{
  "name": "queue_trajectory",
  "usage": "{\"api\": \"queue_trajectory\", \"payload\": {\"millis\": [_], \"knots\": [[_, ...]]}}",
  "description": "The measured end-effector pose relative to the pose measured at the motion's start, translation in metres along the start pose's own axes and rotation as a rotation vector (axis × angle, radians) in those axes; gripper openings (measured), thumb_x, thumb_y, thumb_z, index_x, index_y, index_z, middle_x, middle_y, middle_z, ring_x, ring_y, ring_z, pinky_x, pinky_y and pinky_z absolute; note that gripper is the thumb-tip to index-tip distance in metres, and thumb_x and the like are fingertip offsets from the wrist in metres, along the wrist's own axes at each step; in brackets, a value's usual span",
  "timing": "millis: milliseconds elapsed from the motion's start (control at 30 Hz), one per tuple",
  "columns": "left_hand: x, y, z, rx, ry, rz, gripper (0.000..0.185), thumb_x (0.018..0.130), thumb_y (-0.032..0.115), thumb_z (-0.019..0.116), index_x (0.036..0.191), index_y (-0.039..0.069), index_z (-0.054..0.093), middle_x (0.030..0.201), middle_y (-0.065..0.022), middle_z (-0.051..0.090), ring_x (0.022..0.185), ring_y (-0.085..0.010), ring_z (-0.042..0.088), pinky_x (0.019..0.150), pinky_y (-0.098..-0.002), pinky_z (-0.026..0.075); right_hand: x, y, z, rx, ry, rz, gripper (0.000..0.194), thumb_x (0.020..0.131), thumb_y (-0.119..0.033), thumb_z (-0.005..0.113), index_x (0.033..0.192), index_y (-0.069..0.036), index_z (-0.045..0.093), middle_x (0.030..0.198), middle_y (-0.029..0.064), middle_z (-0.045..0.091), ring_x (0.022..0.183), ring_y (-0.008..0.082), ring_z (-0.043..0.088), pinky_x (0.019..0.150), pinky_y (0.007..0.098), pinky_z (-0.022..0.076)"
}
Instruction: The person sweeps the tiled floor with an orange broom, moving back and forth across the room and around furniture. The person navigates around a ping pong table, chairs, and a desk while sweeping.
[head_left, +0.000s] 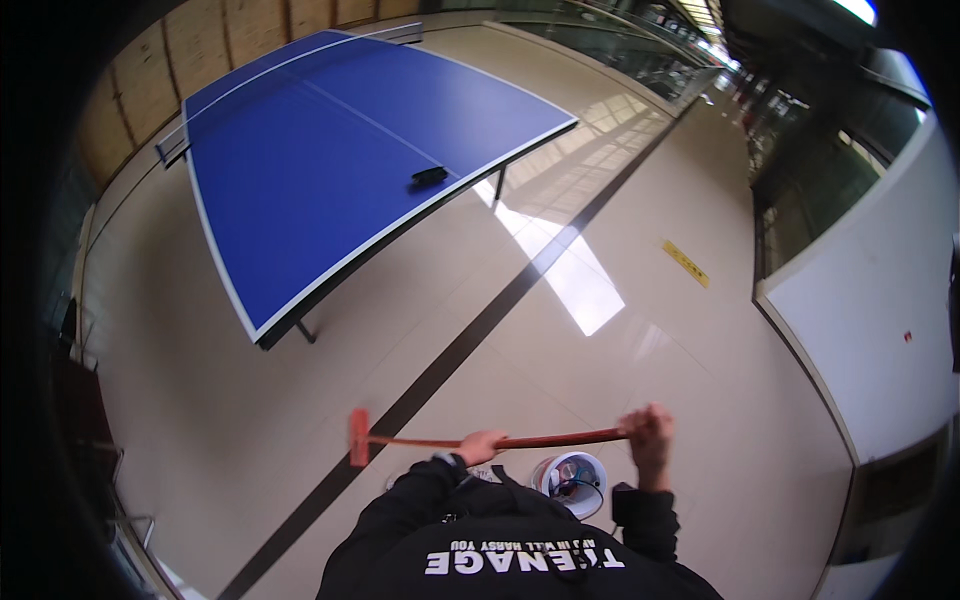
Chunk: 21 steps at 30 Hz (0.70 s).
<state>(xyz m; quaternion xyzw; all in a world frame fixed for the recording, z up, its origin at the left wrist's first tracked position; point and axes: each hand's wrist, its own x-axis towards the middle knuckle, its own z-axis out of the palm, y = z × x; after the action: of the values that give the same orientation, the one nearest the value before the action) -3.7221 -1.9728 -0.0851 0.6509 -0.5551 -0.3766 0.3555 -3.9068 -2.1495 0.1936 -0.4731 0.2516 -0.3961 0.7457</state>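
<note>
Across the front of my body runs a red long-handled tool (559, 440) with a flat red crosspiece at its left end; its exact kind is unclear. My left hand (482, 448) grips the shaft near its middle. At the shaft's right end, my right hand (649, 425) is closed around it, slightly blurred. The crosspiece is over the dark floor stripe (450, 352). Just below the shaft, between my hands, a white bucket (602, 480) stands on the floor close to my body with several small items inside.
A blue table-tennis table (315, 172) with a net (397, 34) stands ahead on the left, a small black object (429, 177) near its edge. A white wall (862, 300) borders the right side. A yellow strip (685, 263) lies on the glossy tiles.
</note>
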Motion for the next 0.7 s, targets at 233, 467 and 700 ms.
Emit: {"api": "queue_trajectory", "payload": {"millis": [233, 467, 700], "knots": [[0.101, 0.099, 0.013, -0.115, -0.019, 0.109, 0.020, 0.082, 0.023, 0.062, 0.094, 0.010, 0.053, 0.083, -0.0166, 0.061, 0.081, -0.0381, 0.057, 0.065, -0.0460, 0.043, 0.017, -0.103, -0.020, -0.173, 0.026, -0.360, 0.040, 0.099, -0.028, 0.040, 0.062, -0.012, 0.033, 0.044, -0.0023, 0.029, 0.034, 0.0073, 0.026, 0.036, 0.0264, 0.0345], [0.079, 0.043, 0.002, 0.015, 0.207, 0.048, 0.028, 0.082, 0.030, 0.064, 0.093, 0.007, 0.051, 0.082, -0.0182, 0.060, 0.082, -0.0416, 0.056, 0.067, -0.0489, 0.043, 0.074, -0.049, -0.016, -0.062, -0.073, -0.166, 0.039, 0.099, -0.025, 0.039, 0.062, -0.011, 0.037, 0.044, -0.0018, 0.028, 0.033, 0.0092, 0.024, 0.035, 0.0276, 0.0319], [-0.073, -0.065, -0.018, 0.110, 0.298, -0.621, 0.037, 0.076, 0.033, 0.070, 0.097, 0.009, 0.050, 0.089, -0.0151, 0.062, 0.088, -0.0344, 0.059, 0.073, -0.0459, 0.046, 0.079, 0.113, 0.042, 0.001, -0.412, 0.315, 0.041, 0.098, -0.026, 0.041, 0.061, -0.010, 0.037, 0.047, -0.0005, 0.031, 0.045, 0.0139, 0.034, 0.054, 0.0334, 0.0401]]}}
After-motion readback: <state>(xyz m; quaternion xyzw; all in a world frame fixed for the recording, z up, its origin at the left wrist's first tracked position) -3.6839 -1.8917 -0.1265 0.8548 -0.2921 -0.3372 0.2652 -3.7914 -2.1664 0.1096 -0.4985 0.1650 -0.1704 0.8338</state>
